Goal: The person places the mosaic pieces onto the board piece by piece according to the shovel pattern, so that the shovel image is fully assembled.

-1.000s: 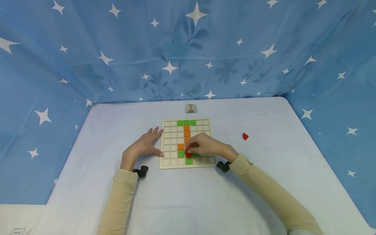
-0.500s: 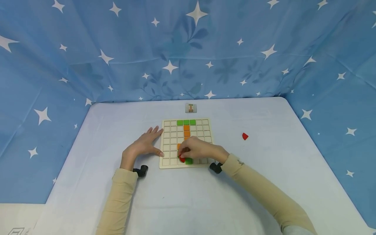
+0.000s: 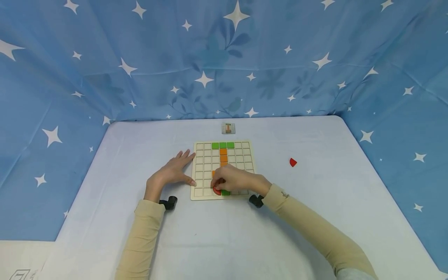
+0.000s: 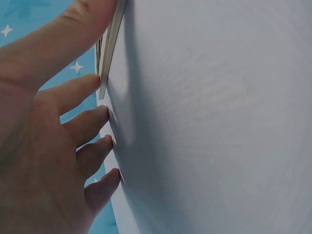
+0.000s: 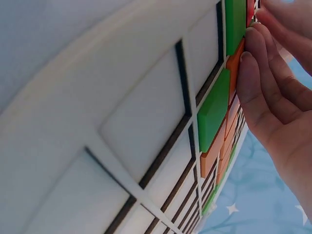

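Note:
A cream grid board lies on the table, with green tiles across its far row and orange tiles down the middle. My right hand reaches over the near rows, its curled fingertips on a red quarter-circle piece left of a green tile. In the right wrist view only a sliver of the red piece shows beside the fingers. My left hand is spread, thumb and forefinger touching the board's left edge; it holds nothing.
Another red quarter-circle piece lies on the white table right of the board. Beyond the board's far edge is a small card with a printed grid pattern. A blue star-patterned curtain surrounds the table's back and sides.
My right hand has moved left and nearer on the board with the red quarter-circle piece, from the middle column into the near row. My left hand stays at the edge.

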Motion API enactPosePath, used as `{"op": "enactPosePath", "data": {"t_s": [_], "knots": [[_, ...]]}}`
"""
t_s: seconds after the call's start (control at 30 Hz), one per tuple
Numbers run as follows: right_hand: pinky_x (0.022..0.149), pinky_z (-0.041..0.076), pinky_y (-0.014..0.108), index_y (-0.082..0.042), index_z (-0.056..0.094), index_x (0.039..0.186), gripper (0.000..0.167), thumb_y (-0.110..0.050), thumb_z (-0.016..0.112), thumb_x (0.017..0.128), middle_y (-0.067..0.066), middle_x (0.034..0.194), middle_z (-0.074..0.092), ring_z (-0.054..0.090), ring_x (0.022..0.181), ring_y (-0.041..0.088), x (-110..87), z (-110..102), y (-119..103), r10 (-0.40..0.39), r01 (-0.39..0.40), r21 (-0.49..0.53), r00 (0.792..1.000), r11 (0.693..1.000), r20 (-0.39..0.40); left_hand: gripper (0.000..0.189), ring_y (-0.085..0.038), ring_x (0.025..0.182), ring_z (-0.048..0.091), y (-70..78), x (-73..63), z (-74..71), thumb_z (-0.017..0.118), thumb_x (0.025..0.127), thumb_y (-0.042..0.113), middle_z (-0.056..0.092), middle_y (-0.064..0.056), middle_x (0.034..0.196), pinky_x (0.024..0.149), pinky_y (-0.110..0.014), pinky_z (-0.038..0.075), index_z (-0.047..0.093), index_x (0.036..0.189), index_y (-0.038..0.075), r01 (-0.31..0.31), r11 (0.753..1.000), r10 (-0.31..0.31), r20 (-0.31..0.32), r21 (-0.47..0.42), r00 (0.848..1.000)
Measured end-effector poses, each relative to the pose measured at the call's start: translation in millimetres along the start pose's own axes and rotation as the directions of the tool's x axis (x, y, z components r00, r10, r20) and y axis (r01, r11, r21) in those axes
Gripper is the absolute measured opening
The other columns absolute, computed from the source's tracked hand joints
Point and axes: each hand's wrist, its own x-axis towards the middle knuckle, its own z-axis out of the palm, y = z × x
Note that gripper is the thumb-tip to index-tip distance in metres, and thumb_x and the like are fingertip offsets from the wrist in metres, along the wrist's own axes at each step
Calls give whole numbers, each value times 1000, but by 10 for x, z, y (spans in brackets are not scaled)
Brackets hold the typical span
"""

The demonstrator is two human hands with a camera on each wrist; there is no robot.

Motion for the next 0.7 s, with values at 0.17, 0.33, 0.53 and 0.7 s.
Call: {"op": "enactPosePath", "data": {"t_s": [0.17,0.33,0.53,0.7], "knots": [[73,52,16,-9,79,104,14,-12,80,91,-2,92,68,58,81,4,1,31,-21,31,-31,-23,999,999,31,115,-39,160,-2,2,4,1,90,78,37,5,-15,173,128,-62,6,21,166,11,-3,1000,3,-1,9,1000],[72,51,16,-8,77,102,13,-11,80,90,-2,91,65,57,82,5,-4,45,-33,32,-31,-32,999,999,30,115,-40,160,-1,5,13,0,90,78,38,5,-16,173,128,-62,6,21,165,10,-8,1000,8,-2,17,1000],[72,52,16,-9,77,102,12,-11,80,90,-2,92,67,57,81,5,-19,40,-45,19,-19,-24,999,1000,28,115,-40,160,-2,-3,23,0,90,78,36,5,-17,173,129,-61,5,21,165,10,-13,1000,13,4,14,1000],[74,53,18,-9,77,103,11,-10,77,92,-1,95,70,59,81,5,-60,15,-44,-1,1,-8,1000,1000,9,114,-40,160,-2,-6,14,4,90,78,36,5,-16,173,129,-61,5,21,165,10,-14,1000,14,3,14,1000]]}}
